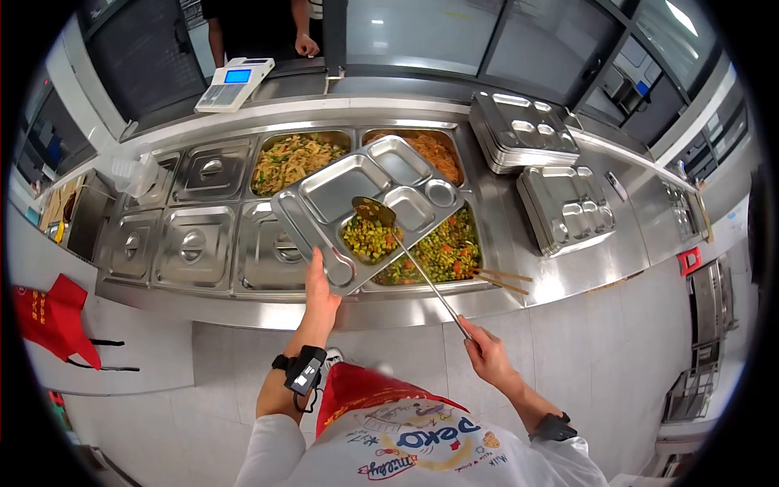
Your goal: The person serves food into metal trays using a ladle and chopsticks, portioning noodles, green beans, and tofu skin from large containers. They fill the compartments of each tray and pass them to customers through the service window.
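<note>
My left hand (320,292) grips the near-left edge of a compartment tray (341,191), thumb on top and the other fingers hidden below. The metal tray hangs tilted over the food pans. One of its compartments holds diced green vegetables with orange bits (369,243); the others look bare. In my right hand (485,351) is the end of a ladle (430,284). The ladle's bowl is over the filled compartment, touching or just above the food. Partly beneath the tray lies a pan of the same diced vegetables (446,247), with chopsticks (503,280) resting on its right edge.
Shredded food fills two back pans (294,160) (426,150). Lidded pans (192,247) stand left. Stacks of metal trays (523,130) (566,213) sit right. A scale with a blue screen (235,81) is on the ledge, near another person's hand (306,45). A red apron (57,321) lies left.
</note>
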Motion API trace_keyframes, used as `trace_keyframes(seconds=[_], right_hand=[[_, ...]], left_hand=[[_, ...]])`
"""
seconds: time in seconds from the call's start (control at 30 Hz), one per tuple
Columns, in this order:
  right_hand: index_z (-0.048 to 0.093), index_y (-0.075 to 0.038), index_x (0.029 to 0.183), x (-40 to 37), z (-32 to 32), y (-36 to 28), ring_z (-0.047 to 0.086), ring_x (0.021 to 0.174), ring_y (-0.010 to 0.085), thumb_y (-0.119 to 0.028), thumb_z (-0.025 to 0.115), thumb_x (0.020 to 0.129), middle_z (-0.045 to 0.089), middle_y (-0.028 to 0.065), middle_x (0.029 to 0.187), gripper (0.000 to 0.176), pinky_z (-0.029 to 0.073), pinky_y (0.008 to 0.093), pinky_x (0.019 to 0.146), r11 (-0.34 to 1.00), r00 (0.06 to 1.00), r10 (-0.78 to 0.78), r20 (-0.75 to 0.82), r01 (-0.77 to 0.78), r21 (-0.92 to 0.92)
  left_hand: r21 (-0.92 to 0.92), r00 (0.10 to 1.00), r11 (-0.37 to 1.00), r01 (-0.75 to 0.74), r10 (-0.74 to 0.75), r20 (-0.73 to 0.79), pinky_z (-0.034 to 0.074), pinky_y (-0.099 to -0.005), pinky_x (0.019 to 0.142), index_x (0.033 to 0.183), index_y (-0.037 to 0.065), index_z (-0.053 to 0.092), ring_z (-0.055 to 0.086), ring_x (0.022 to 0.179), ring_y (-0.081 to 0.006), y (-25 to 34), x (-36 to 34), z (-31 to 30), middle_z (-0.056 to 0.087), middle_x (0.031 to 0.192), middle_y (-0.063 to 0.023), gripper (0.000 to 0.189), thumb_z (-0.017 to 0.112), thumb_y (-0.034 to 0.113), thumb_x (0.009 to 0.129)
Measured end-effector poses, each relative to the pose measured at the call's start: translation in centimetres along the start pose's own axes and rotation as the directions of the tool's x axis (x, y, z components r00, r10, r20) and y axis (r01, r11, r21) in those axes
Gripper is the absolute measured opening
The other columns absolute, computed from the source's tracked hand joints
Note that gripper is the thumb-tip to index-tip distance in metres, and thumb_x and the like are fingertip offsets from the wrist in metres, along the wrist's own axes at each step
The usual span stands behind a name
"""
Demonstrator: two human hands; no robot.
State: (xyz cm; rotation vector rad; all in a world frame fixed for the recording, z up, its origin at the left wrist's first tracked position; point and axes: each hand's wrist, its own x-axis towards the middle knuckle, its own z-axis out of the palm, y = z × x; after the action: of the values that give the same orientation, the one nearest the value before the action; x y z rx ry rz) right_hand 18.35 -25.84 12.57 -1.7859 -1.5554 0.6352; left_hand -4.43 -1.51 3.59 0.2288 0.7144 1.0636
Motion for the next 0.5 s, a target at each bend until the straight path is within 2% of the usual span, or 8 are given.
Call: trace_keyframes(seconds=[0.07,0.1,0.17,0.27,0.37,0.4,0.47,0.5], right_hand=[[0.044,-0.011,0.129,1.2,0.2,-0.7,0.051,0.060,0.0104,0.000,0.047,0.084,0.058,0.0113,0.079,0.046,0.044,0.0246,0.054,0.995,0.996,0.076,0.052,-0.079,0.053],[0.043,-0.011,0.130,2.3,0.3,-1.2,0.048,0.057,0.0088,-0.001,0.048,0.084,0.055,0.0076,0.075,0.047,0.041,0.0229,0.051,0.960,0.981,0.174,0.085,-0.188,0.208],[0.041,-0.010,0.131,5.7,0.3,-2.6,0.042,0.051,0.0055,-0.002,0.049,0.085,0.048,0.0003,0.068,0.048,0.035,0.0195,0.044,0.780,0.918,0.347,0.192,-0.395,0.485],[0.038,-0.009,0.133,12.8,1.0,-4.9,0.039,0.047,0.0050,-0.004,0.048,0.085,0.047,0.0008,0.065,0.049,0.034,0.0196,0.042,0.694,0.900,0.375,0.225,-0.433,0.576],[0.036,-0.009,0.134,20.5,4.4,-4.7,0.041,0.047,0.0066,-0.003,0.044,0.087,0.047,0.0011,0.064,0.047,0.033,0.0207,0.040,0.663,0.901,0.354,0.249,-0.430,0.613],[0.036,-0.007,0.133,23.0,6.0,-4.4,0.042,0.050,0.0065,-0.006,0.046,0.087,0.047,0.0017,0.063,0.047,0.034,0.0206,0.042,0.699,0.898,0.378,0.224,-0.436,0.567],[0.038,-0.006,0.132,27.8,10.4,0.0,0.052,0.053,0.0161,-0.006,0.047,0.084,0.054,0.0082,0.070,0.048,0.041,0.0284,0.047,0.973,0.985,0.150,0.080,-0.162,0.167],[0.038,-0.007,0.131,29.6,11.8,0.3,0.054,0.055,0.0212,-0.005,0.047,0.083,0.056,0.0108,0.074,0.049,0.043,0.0322,0.050,0.993,0.991,0.113,0.075,-0.110,-0.042]], left_hand=[[-0.018,1.000,1.000,0.007,-0.007,-0.028,0.048,-0.0337,0.082,0.113,0.008,0.051,0.056,0.096,-0.0161,1.3,-0.3,-1.2,0.057,0.106,-0.0025,0.035,0.046,0.035,0.091],[-0.026,0.999,1.000,0.011,-0.012,-0.042,0.047,-0.0338,0.083,0.113,0.008,0.051,0.056,0.097,-0.0162,2.1,-0.6,-2.0,0.057,0.107,-0.0027,0.034,0.046,0.034,0.092],[-0.057,0.999,0.998,0.031,-0.032,-0.027,0.047,-0.0341,0.084,0.116,0.008,0.050,0.056,0.098,-0.0167,4.0,-1.5,-4.0,0.056,0.109,-0.0029,0.035,0.046,0.033,0.092],[-0.054,0.997,0.997,0.051,-0.054,-0.053,0.046,-0.0341,0.086,0.119,0.007,0.048,0.055,0.101,-0.0177,7.3,-2.3,-8.7,0.055,0.113,-0.0040,0.035,0.046,0.030,0.092],[0.071,0.981,0.997,0.017,-0.003,-0.194,0.046,-0.0334,0.085,0.116,0.005,0.049,0.055,0.099,-0.0180,11.2,-3.1,-14.3,0.056,0.109,-0.0048,0.034,0.048,0.028,0.091],[0.101,0.972,0.995,0.021,0.003,-0.235,0.046,-0.0334,0.084,0.115,0.005,0.050,0.055,0.098,-0.0181,12.5,-3.3,-16.2,0.057,0.108,-0.0050,0.033,0.050,0.027,0.090],[0.109,0.949,0.994,0.017,0.019,-0.316,0.046,-0.0331,0.084,0.112,0.004,0.050,0.056,0.097,-0.0181,15.6,-4.2,-18.0,0.057,0.106,-0.0055,0.031,0.053,0.023,0.088],[0.103,0.938,0.995,0.008,0.028,-0.345,0.046,-0.0332,0.084,0.111,0.003,0.051,0.056,0.097,-0.0185,16.8,-4.4,-19.2,0.057,0.106,-0.0060,0.031,0.054,0.022,0.088]])
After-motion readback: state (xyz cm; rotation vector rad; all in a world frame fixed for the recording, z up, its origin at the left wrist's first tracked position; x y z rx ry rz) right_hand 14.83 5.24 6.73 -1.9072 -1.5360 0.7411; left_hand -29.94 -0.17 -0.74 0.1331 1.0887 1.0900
